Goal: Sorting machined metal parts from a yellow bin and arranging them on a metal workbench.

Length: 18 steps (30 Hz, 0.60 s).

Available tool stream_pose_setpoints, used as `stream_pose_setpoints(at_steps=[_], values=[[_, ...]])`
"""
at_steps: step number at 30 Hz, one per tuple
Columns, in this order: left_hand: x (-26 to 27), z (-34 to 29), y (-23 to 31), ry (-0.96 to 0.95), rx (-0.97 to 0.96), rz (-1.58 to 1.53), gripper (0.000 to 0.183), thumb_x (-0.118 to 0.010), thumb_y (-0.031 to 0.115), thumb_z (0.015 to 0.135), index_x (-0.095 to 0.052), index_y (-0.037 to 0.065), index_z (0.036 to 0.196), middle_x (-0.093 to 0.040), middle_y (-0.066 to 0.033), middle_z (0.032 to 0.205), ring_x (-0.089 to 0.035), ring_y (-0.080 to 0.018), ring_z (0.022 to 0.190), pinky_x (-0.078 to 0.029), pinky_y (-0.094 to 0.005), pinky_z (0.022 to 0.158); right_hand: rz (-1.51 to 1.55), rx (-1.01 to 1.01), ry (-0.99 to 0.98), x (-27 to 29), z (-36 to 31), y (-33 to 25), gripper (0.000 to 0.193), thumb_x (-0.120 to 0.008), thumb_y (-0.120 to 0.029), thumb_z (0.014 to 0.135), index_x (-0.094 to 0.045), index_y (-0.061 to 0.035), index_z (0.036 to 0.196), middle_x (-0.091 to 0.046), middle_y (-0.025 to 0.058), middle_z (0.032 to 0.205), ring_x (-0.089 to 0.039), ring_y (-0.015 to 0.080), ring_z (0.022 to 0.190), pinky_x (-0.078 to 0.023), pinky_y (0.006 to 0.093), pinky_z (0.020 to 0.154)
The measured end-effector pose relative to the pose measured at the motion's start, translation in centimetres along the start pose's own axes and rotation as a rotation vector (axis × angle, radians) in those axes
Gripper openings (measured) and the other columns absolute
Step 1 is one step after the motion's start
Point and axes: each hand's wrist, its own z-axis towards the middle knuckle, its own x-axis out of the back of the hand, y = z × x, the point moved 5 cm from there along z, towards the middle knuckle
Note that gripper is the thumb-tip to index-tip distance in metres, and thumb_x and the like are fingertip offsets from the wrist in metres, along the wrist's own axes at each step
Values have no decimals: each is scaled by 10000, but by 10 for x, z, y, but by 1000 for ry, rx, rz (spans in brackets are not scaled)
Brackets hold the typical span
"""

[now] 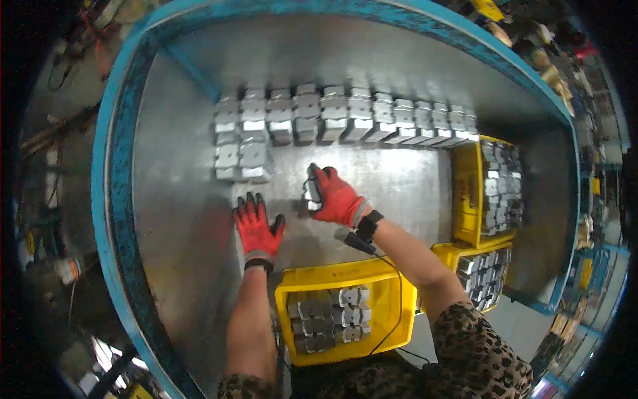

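Observation:
Red gloves with black fingertips cover both my hands. My right hand (334, 196) is closed round a grey metal block (310, 191), held over the middle of the metal bin floor (392, 183); the fingers hide part of it. My left hand (256, 227) lies flat with fingers spread and nothing in it, just below a short row of metal blocks (253, 157). Behind both hands, a long row of stacked grey metal blocks (333, 110) runs across the bin from left to right. These blocks have notched sides and small holes on top.
A yellow crate (392, 292) with several metal blocks stands nearest my body. Two more filled yellow crates, an upper one (467, 196) and a lower one (444, 253), stand at right. A blue-painted rim (103, 179) surrounds the bin. A black cable (401, 292) hangs beside my right forearm.

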Motion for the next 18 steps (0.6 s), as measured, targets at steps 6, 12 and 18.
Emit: stream_pose_setpoints(at_steps=[6, 12, 18], values=[[13, -3, -2, -5, 7, 41, 986, -636, 613, 1033, -326, 44, 1775, -261, -233, 1853, -218, -472, 1709, -127, -643, 1388, -28, 69, 132, 84, -28, 2, 1297, -957, -362, 678, -285, -5, 1729, -478, 372, 1539, -635, 540, 1314, -577, 527, 1128], [16, -3, 2, -17, 22, 35, 1012, -647, 598, 1025, -277, 53, 1794, -210, -219, 1874, -164, -456, 1730, -86, -640, 1398, -145, -2, 296, 203, -43, 38, 1341, -999, -357, 641, -293, 7, 1721, -481, 386, 1527, -617, 553, 1331, -557, 535, 1152], [3, -4, -4, -28, 33, 40, 998, -640, 588, 1037, -273, 54, 1795, -205, -221, 1876, -145, -456, 1736, -78, -642, 1397, -233, -65, 326, 254, -47, 98, 1365, -1020, -337, 641, -273, -68, 1752, -446, 358, 1582, -533, 544, 1459, -493, 521, 1240]])
